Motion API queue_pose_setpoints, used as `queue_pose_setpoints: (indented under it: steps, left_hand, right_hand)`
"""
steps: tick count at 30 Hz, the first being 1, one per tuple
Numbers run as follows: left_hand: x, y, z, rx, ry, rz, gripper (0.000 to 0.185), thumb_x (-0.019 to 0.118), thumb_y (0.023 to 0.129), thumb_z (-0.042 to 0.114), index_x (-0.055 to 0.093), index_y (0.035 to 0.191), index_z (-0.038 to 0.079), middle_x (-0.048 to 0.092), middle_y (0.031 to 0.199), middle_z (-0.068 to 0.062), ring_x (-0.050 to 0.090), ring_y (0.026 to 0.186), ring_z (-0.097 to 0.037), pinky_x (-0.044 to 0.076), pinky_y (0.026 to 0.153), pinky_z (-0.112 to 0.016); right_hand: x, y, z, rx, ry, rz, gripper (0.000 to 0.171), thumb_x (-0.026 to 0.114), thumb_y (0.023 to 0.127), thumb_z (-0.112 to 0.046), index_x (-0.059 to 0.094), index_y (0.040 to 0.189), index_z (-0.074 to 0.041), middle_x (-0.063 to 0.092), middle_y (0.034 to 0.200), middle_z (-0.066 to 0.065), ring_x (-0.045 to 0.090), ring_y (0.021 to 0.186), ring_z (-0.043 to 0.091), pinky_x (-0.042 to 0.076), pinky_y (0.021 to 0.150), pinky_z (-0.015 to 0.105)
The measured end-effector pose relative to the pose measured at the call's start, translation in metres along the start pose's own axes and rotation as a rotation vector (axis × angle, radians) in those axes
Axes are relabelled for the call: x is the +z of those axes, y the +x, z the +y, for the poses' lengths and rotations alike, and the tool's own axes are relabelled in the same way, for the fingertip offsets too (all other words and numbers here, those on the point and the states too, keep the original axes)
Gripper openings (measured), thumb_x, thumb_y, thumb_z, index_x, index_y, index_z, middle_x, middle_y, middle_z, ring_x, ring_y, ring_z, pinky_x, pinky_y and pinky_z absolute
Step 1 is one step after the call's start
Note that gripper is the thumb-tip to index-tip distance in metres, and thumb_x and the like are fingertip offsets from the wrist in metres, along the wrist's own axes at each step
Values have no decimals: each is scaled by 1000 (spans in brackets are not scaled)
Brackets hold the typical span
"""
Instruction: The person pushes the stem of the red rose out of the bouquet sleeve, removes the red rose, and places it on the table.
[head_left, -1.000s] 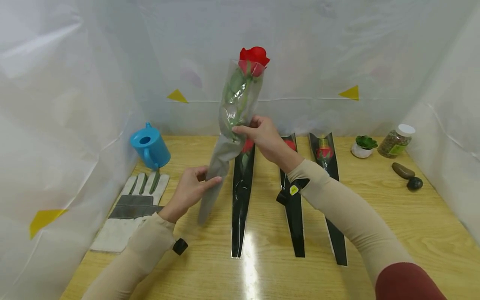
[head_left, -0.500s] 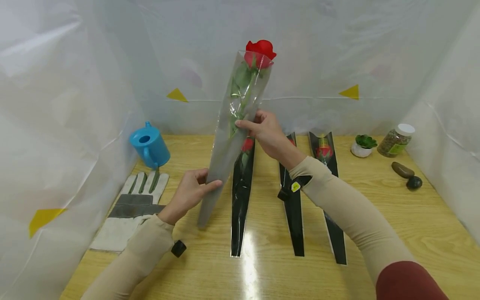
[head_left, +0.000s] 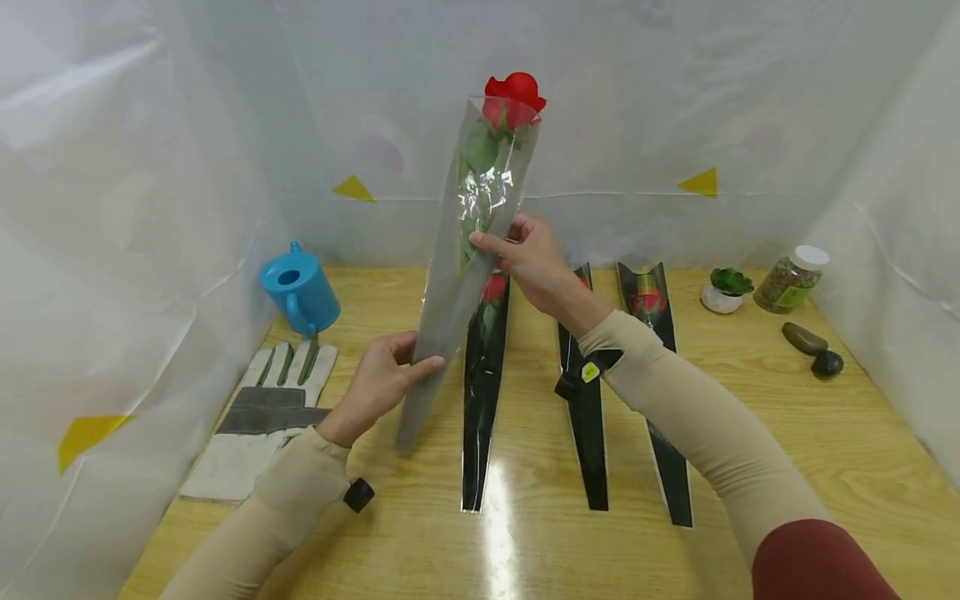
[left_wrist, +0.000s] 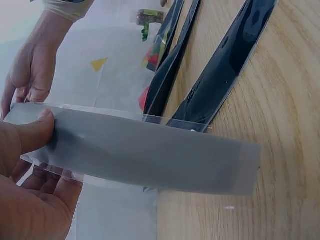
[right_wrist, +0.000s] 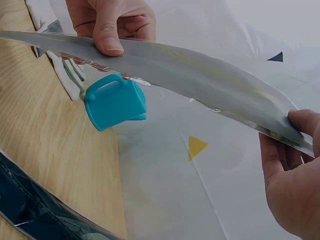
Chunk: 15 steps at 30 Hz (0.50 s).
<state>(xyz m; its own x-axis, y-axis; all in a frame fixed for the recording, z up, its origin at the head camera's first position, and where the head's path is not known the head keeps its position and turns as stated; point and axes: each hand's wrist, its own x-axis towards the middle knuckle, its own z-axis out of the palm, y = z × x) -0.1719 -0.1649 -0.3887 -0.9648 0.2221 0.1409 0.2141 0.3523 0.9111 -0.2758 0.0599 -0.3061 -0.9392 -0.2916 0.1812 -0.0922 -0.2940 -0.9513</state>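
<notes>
A red rose (head_left: 516, 93) with green leaves stands in a long, tapering grey sleeve (head_left: 450, 287) with a clear front, held tilted above the table. My left hand (head_left: 380, 379) pinches the narrow lower part of the sleeve, thumb in front and fingers behind, as the left wrist view also shows. Higher up, my right hand (head_left: 536, 262) pinches the sleeve's right edge near the stem. Just behind the held sleeve lies a rose in a black sleeve (head_left: 486, 392). Two more black sleeves, one in the middle (head_left: 588, 450) and one on the right (head_left: 670, 450), lie beyond my right wrist.
A blue watering can (head_left: 302, 292) stands at the back left, with a white and grey work glove (head_left: 262, 417) in front. To the back right are a potted succulent (head_left: 726, 290), a lidded jar (head_left: 791, 279) and two dark stones (head_left: 806, 339). Plastic sheeting surrounds the table.
The sleeve was crumpled in the middle and is now straight and smooth. My right hand has risen slightly, and the rose's head sits higher. My left hand has hardly moved.
</notes>
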Motion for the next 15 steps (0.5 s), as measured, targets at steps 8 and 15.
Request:
queue_pose_setpoints:
  steps: [8, 15]
  left_hand:
    - [4, 0, 2, 8, 18, 57, 29, 75, 89, 14, 71, 115, 0, 71, 107, -11, 66, 103, -26, 54, 83, -42]
    - [5, 0, 0, -1, 17, 78, 26, 75, 90, 14, 72, 111, 0, 72, 104, -11, 67, 101, -26, 54, 81, -41]
  right_hand:
    - [0, 0, 6, -41, -28, -11, 36, 74, 88, 0, 60, 120, 4, 64, 113, 19, 64, 101, 27, 54, 84, 39]
    - [2, 0, 12, -40, -7, -1, 39, 74, 86, 3, 60, 122, 5, 65, 116, 19, 65, 101, 27, 55, 84, 39]
